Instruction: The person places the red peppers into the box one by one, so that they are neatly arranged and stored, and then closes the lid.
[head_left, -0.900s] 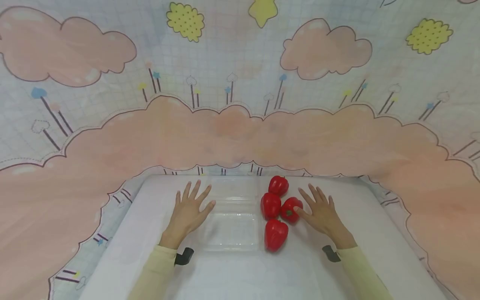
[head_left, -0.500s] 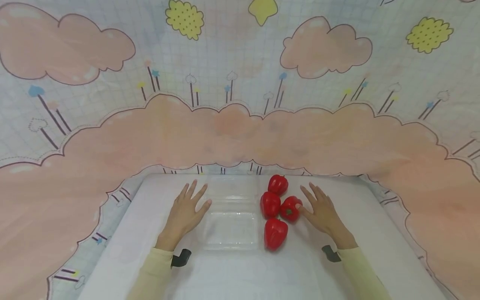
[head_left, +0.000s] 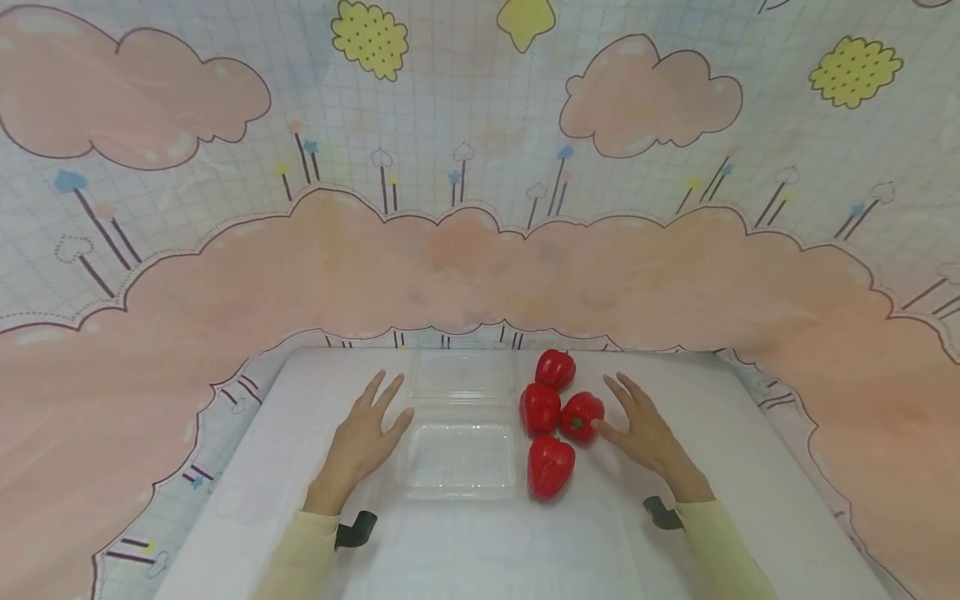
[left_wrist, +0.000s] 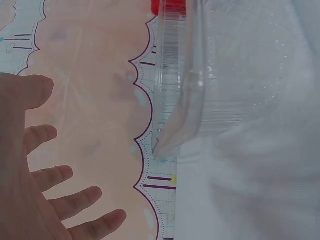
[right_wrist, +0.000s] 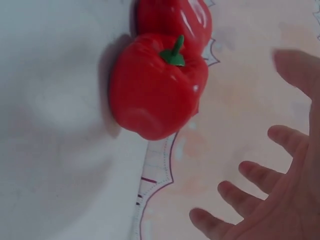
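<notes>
In the lower centre of the head view, a clear plastic container [head_left: 460,458] is seen on a white table [head_left: 592,550], its two shallow halves laid one above the other. Four red peppers are grouped just right of it: a top pepper [head_left: 555,369], a middle pepper [head_left: 541,410], a right-hand pepper [head_left: 582,417] and a bottom pepper [head_left: 551,469].

The left hand [head_left: 362,442] is held at lower left, beside the container; in the left wrist view its fingers [left_wrist: 77,202] are spread apart and nothing is gripped. The right hand [head_left: 643,429] is held right of the peppers, its fingers [right_wrist: 240,198] likewise spread and nothing grasped. The right-hand pepper's edge is overlapped by its thumb in the head view, but a gap is shown in the right wrist view.

The upper frame is filled by a cloud-printed cloth [head_left: 480,275].
</notes>
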